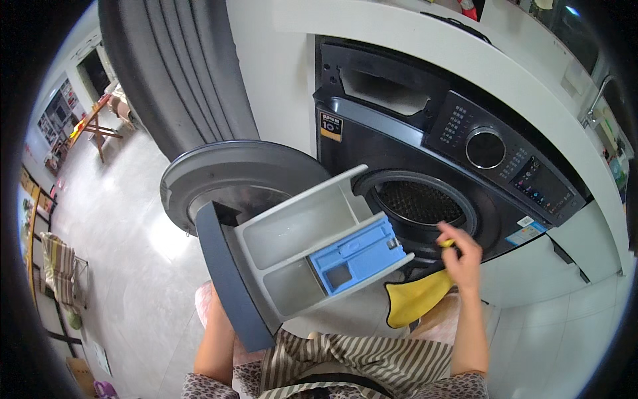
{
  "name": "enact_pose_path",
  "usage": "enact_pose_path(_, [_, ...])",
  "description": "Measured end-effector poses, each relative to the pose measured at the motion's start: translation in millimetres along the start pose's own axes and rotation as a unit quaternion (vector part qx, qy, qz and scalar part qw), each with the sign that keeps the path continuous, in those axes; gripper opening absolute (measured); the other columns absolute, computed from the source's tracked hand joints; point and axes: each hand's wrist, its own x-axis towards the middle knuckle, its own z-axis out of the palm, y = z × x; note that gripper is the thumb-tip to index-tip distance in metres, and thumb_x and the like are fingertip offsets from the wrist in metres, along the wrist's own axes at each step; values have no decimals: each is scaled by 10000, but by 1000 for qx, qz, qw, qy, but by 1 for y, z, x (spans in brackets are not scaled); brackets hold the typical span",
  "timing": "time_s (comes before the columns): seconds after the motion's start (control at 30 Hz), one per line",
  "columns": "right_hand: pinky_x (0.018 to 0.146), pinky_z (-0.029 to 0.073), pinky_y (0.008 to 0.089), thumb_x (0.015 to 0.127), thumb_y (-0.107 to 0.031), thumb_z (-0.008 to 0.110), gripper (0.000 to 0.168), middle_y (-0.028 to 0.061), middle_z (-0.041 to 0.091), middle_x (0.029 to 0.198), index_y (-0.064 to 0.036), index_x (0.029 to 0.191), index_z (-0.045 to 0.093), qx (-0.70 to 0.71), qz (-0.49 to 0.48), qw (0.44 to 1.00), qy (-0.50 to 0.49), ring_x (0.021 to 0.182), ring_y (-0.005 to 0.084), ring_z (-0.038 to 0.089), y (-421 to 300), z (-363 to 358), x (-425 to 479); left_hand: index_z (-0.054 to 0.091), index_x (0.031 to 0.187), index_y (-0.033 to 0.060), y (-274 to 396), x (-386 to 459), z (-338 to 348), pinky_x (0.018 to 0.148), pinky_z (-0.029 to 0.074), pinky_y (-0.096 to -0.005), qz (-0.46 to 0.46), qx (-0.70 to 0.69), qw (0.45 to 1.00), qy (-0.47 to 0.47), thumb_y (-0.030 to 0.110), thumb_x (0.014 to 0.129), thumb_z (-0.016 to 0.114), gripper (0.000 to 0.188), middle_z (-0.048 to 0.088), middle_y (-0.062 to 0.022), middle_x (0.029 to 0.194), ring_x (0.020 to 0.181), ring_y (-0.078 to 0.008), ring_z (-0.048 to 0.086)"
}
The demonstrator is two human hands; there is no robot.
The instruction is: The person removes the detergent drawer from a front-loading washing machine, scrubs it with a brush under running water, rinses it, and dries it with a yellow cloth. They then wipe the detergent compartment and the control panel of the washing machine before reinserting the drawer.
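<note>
A washing machine's detergent drawer [299, 239], grey with a blue insert [361, 252] and a dark front panel, is out of the machine and tilted before me. My left forearm runs up behind the front panel, which hides the hand and its hold. My right hand [458, 249] is beside the door opening, its fingers closed on a yellow cloth [418, 299] with a dark edge that hangs below. Behind stands the dark front-loading washing machine [379, 149], its drawer slot [384, 92] uncovered and its round door [244, 169] swung open to the left.
A white counter [498, 65] runs over the machine, with a faucet [593, 112] at the right. A grey curtain [179, 70] hangs at the left. White cabinets [528, 269] adjoin the machine's right side. A wooden table [92, 122] and a striped folding chair [60, 259] stand farther off.
</note>
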Motion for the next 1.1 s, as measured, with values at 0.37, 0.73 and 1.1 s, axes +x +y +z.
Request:
enact_pose_path(0.37, [620, 443, 215, 744, -145, 688, 689, 45, 612, 1052, -136, 1360, 378, 281, 29, 851, -443, 637, 70, 527, -55, 45, 35, 462, 1253, 129, 6, -20, 75, 891, 418, -359, 101, -1, 987, 127, 557, 864, 452, 578, 487, -54, 1208, 1083, -200, 468])
enact_pose_path(0.73, [651, 400, 199, 879, -130, 531, 481, -9, 523, 1003, -32, 1318, 361, 629, 80, 728, -262, 764, 42, 459, -67, 88, 57, 440, 1278, 127, 11, -17, 161, 933, 392, -362, 197, 20, 966, 166, 568, 857, 459, 610, 465, -53, 1245, 1124, -205, 442])
enact_pose_path(1.1, [646, 392, 211, 873, -239, 566, 294, -40, 508, 768, -62, 1108, 552, 588, 142, 781, -156, 700, 63, 468, -92, 96, 82, 583, 1077, 108, 30, -5, 186, 835, 471, -323, 244, -25, 966, 75, 550, 830, 535, 508, 605, -25, 1008, 918, -176, 569])
